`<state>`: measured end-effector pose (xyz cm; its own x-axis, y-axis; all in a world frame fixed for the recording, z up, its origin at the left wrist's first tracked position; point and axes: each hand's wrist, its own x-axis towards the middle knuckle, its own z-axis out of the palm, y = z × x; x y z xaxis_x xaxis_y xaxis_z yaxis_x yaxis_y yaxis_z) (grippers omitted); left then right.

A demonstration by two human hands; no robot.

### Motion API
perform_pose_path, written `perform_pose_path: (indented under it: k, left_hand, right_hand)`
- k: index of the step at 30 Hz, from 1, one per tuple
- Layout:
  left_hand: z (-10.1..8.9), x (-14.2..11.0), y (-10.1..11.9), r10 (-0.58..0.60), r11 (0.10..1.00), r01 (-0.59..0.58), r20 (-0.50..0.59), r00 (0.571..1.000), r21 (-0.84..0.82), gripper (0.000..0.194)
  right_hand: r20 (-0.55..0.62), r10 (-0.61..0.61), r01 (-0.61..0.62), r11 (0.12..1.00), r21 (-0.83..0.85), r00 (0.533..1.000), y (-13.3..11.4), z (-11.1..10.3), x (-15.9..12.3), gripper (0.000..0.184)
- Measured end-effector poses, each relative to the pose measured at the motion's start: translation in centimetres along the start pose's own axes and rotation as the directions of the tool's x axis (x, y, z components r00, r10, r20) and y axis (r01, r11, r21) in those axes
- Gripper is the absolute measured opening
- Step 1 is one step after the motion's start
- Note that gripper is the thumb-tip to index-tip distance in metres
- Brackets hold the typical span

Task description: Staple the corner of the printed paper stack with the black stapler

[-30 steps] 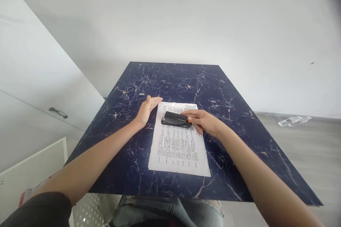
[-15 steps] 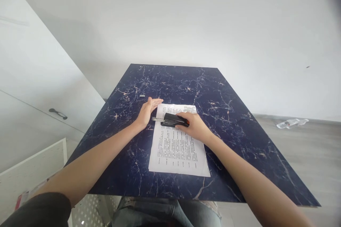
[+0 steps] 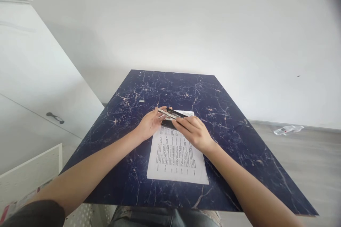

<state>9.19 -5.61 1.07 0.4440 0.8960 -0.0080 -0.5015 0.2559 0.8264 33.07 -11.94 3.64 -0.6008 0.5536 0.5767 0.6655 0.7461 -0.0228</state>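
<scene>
A black stapler (image 3: 168,124) is held above a printed sheet of paper (image 3: 176,158), its top parted from its base and its metal staple tray angled out to the left. My right hand (image 3: 196,133) grips the rear end of the stapler, the fingers lying over its top. At the front end, my left hand (image 3: 149,123) has its thumb and fingers closed about the metal tray. A small strip of staples (image 3: 142,101) lies on the table beyond my left hand. The upper part of the paper is partly hidden by the hands and stapler.
The dark blue marbled table (image 3: 229,156) stands against a white wall. To its left is a white cabinet (image 3: 34,78) with a dark handle, and a white perforated bin or crate (image 3: 60,156) is lower down. A clear plastic wrapper (image 3: 288,129) lies on the floor at right.
My left hand has come from beside the paper onto the front of the stapler. The stapler has tilted and its top has been lifted from the base. The view has shifted slightly.
</scene>
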Motion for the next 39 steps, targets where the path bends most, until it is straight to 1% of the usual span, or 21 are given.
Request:
perform_pose_path:
  k: [2, 4, 8, 11, 13, 15, 16, 17, 18, 19, 21, 23, 24, 27, 29, 31, 33, 35, 36, 37, 39]
  left_hand:
    - [-0.3, 0.0, 0.1, 0.018, 1.000, -0.018, 0.011, 1.000, 0.010, 0.039]
    - [-0.5, 0.0, 0.1, 0.034, 0.998, -0.035, 0.014, 0.999, 0.050, 0.037]
    - [-0.8, 0.4, -0.2, 0.078, 0.983, -0.078, 0.007, 0.997, 0.168, 0.034]
    - [-0.9, 0.6, -0.6, 0.085, 0.975, -0.086, 0.017, 0.996, 0.204, 0.030]
    - [-1.0, 0.7, -0.7, 0.111, 0.974, -0.108, -0.007, 0.994, 0.201, 0.028]
    - [-1.3, 0.7, -0.6, 0.190, 0.962, -0.162, -0.115, 0.975, 0.218, 0.028]
    - [-1.4, 0.6, -0.5, 0.256, 0.946, -0.205, -0.189, 0.948, 0.252, 0.028]
    - [-1.4, 0.5, -0.3, 0.330, 0.919, -0.249, -0.251, 0.910, 0.307, 0.030]
    - [-1.4, 0.3, 0.0, 0.408, 0.879, -0.288, -0.286, 0.867, 0.380, 0.032]
    - [-1.3, 0.1, 0.3, 0.483, 0.827, -0.323, -0.289, 0.827, 0.459, 0.034]
    - [-0.8, -0.5, 0.8, 0.601, 0.711, -0.379, -0.232, 0.765, 0.592, 0.036]
    - [0.0, -1.2, 1.1, 0.659, 0.616, -0.410, -0.155, 0.736, 0.672, 0.036]
    - [0.4, -1.5, 1.1, 0.670, 0.580, -0.420, -0.115, 0.734, 0.698, 0.035]
    - [1.1, -2.5, 0.7, 0.645, 0.484, -0.447, 0.039, 0.763, 0.752, 0.033]
    - [1.2, -3.0, 0.4, 0.606, 0.386, -0.475, 0.170, 0.777, 0.791, 0.029]
    - [0.9, -3.2, 0.3, 0.562, 0.266, -0.515, 0.303, 0.769, 0.815, 0.027]
    - [0.6, -3.2, 0.3, 0.524, 0.154, -0.548, 0.403, 0.751, 0.822, 0.029]
    - [0.4, -3.2, 0.3, 0.497, 0.077, -0.560, 0.455, 0.739, 0.825, 0.031]
    - [0.3, -3.2, 0.3, 0.484, 0.052, -0.566, 0.475, 0.735, 0.823, 0.031]
    - [0.3, -3.2, 0.3, 0.471, 0.037, -0.579, 0.496, 0.729, 0.815, 0.031]
    - [0.3, -3.3, 0.3, 0.448, 0.027, -0.613, 0.539, 0.714, 0.790, 0.028]
  right_hand:
    - [0.059, -0.057, 0.060, 0.997, -0.050, 0.997, -0.1, 0.0, 0.1, 0.054]
    - [0.070, -0.082, 0.089, 0.992, -0.091, 0.994, -0.2, 0.0, 0.2, 0.055]
    - [0.069, -0.020, 0.025, 0.997, -0.073, 0.997, -0.2, -0.2, 0.1, 0.060]
    - [0.073, 0.006, -0.004, 1.000, -0.029, 0.997, -0.1, -0.5, 0.0, 0.061]
    - [0.020, 0.026, -0.026, 0.999, -0.019, 0.999, -0.2, -0.5, 0.1, 0.056]
    - [-0.114, 0.126, -0.125, 0.992, 0.017, 0.986, -0.3, -0.5, 0.4, 0.048]
    - [-0.186, 0.218, -0.210, 0.976, 0.062, 0.958, -0.3, -0.5, 0.6, 0.043]
    - [-0.232, 0.328, -0.304, 0.943, 0.132, 0.916, -0.2, -0.5, 0.8, 0.037]
    - [-0.234, 0.443, -0.395, 0.891, 0.224, 0.866, -0.2, -0.5, 1.0, 0.032]
    - [-0.188, 0.548, -0.475, 0.818, 0.324, 0.815, -0.1, -0.5, 1.1, 0.029]
    - [-0.001, 0.677, -0.594, 0.647, 0.479, 0.736, 0.2, -0.2, 1.2, 0.032]
    - [0.165, 0.700, -0.658, 0.526, 0.540, 0.695, 0.3, 0.3, 1.1, 0.035]
    - [0.215, 0.695, -0.675, 0.498, 0.545, 0.686, 0.3, 0.7, 1.0, 0.034]
    - [0.281, 0.657, -0.683, 0.497, 0.536, 0.699, 0.0, 1.8, 0.8, 0.033]
    - [0.299, 0.633, -0.676, 0.514, 0.528, 0.714, -0.2, 2.3, 0.9, 0.033]
    - [0.309, 0.596, -0.657, 0.550, 0.515, 0.741, -0.2, 2.2, 1.0, 0.032]
    - [0.269, 0.547, -0.600, 0.626, 0.499, 0.793, 0.0, 1.7, 1.1, 0.037]
    - [0.157, 0.478, -0.491, 0.733, 0.471, 0.864, 0.1, 1.0, 1.2, 0.053]
    - [0.094, 0.418, -0.412, 0.787, 0.459, 0.903, 0.2, 0.6, 1.2, 0.060]
    - [0.044, 0.338, -0.321, 0.834, 0.448, 0.940, 0.1, 0.3, 1.1, 0.061]
    - [0.006, 0.139, -0.128, 0.890, 0.437, 0.990, -0.1, -0.2, 1.0, 0.045]
